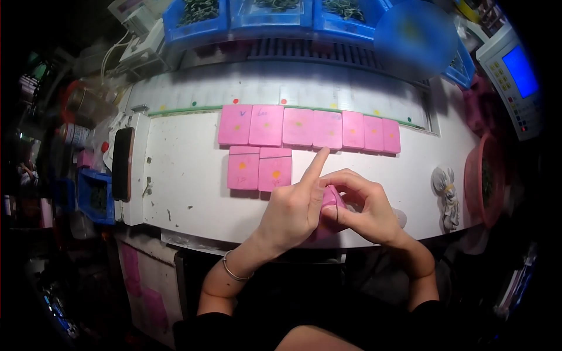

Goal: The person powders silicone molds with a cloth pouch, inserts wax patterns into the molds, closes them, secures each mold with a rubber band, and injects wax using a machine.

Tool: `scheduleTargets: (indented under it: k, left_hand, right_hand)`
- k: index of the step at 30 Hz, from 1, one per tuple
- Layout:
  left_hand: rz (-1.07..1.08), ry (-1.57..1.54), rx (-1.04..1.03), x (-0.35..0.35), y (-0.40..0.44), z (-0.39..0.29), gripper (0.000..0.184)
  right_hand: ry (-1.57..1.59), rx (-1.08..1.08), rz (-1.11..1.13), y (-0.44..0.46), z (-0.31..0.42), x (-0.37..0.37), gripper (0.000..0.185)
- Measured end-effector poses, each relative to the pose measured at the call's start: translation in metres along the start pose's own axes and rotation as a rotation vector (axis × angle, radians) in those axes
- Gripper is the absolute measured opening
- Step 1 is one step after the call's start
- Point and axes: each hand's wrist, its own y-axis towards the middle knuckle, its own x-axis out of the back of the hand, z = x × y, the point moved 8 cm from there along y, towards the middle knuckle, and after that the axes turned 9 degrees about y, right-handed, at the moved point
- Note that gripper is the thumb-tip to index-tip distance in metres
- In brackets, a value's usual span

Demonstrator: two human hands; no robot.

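My left hand (291, 213) is closed against one side of a pink rubber mold (331, 198), its index finger stretched out toward the row of molds. On the mold's other side my right hand (372, 210) grips it between thumb and fingers. A thin dark band (337, 214) runs by my right thumb; the hands hide much of the mold. Just beyond, a row of several pink molds (297, 127) with yellow dots lies flat. In front of that row are two more banded molds, a left one (243, 169) and a right one (275, 171).
Blue baskets (272, 20) of small green pieces line the back. At right stand a pink bowl (486, 181), a tied grey cloth bundle (448, 199) and a device with a blue screen (520, 71). A phone (123, 164) lies left on the white table (193, 175).
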Motion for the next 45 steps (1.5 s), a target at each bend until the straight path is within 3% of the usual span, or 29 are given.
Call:
scheduleTargets:
  k: [8, 13, 15, 16, 17, 18, 19, 21, 23, 26, 28, 29, 31, 33, 35, 37, 39, 41, 42, 45]
  left_hand:
    - [0.182, 0.060, -0.044, -0.014, -0.003, 0.002, 0.040]
    - [0.098, -0.002, 0.010, -0.009, -0.003, 0.000, 0.034]
    - [0.069, -0.035, 0.054, -0.007, -0.003, 0.005, 0.032]
    - [0.020, -0.153, 0.104, -0.006, -0.003, 0.014, 0.030]
    - [-0.027, -0.271, 0.152, -0.004, -0.003, 0.021, 0.031]
    - [0.077, -0.312, 0.272, -0.006, -0.004, 0.022, 0.036]
    - [0.086, -0.311, 0.260, -0.005, -0.005, 0.021, 0.036]
    - [0.082, -0.235, 0.280, -0.005, -0.003, 0.022, 0.037]
    - [0.015, -0.276, 0.190, -0.004, -0.001, 0.020, 0.039]
    - [0.042, -0.403, 0.282, -0.008, -0.006, 0.038, 0.034]
    - [0.050, -0.540, 0.411, -0.018, -0.011, 0.058, 0.036]
    - [0.080, -0.561, 0.369, -0.022, -0.010, 0.057, 0.036]
    - [0.111, -0.830, 0.595, -0.034, -0.019, 0.067, 0.039]
    - [0.133, -0.898, 0.637, -0.041, -0.022, 0.070, 0.043]
    - [0.140, -0.962, 0.686, -0.044, -0.026, 0.071, 0.048]
    - [0.199, -1.289, 0.633, -0.044, -0.026, 0.056, 0.056]
    - [0.196, -1.243, 0.584, -0.036, -0.024, 0.058, 0.062]
    - [0.140, -1.188, 0.562, -0.022, -0.027, 0.064, 0.068]
    - [0.136, -1.207, 0.550, -0.018, -0.025, 0.066, 0.069]
    - [0.144, -1.237, 0.532, 0.010, -0.018, 0.075, 0.066]
  right_hand:
    - [-0.004, -0.108, 0.077, 0.002, -0.008, -0.002, 0.035]
    - [-0.009, -0.119, 0.090, 0.000, -0.006, 0.001, 0.038]
    - [0.301, -0.274, 0.141, -0.003, -0.007, 0.004, 0.038]
    - [0.343, -0.197, 0.159, -0.003, -0.005, 0.010, 0.031]
    - [0.343, -0.192, 0.152, -0.005, -0.010, 0.016, 0.031]
    - [0.453, -0.268, 0.076, -0.008, -0.021, 0.026, 0.027]
    - [0.564, -0.340, -0.003, -0.012, -0.031, 0.033, 0.025]
    - [0.500, -0.263, -0.098, -0.014, -0.029, 0.049, 0.027]
    - [0.360, -0.185, -0.239, -0.023, -0.016, 0.083, 0.026]
    - [0.022, 0.107, -0.567, -0.047, 0.041, 0.163, 0.021]
    - [-0.419, 0.377, -0.885, -0.074, 0.092, 0.225, 0.016]
    - [-0.705, 0.520, -1.040, -0.090, 0.119, 0.247, 0.014]
    - [-1.032, 0.640, -1.274, -0.111, 0.154, 0.285, 0.015]
    - [-1.418, 0.667, -1.403, -0.121, 0.175, 0.311, 0.018]
    - [-1.445, 0.695, -1.443, -0.129, 0.181, 0.339, 0.020]
    - [-1.522, 0.659, -1.512, -0.133, 0.181, 0.358, 0.020]
    - [-1.599, 0.632, -1.527, -0.130, 0.174, 0.367, 0.021]
    - [-1.796, 0.468, -1.569, -0.128, 0.171, 0.369, 0.023]
    - [-1.848, 0.572, -1.555, -0.128, 0.170, 0.370, 0.023]
    - [-1.978, 0.486, -1.516, -0.125, 0.166, 0.382, 0.024]
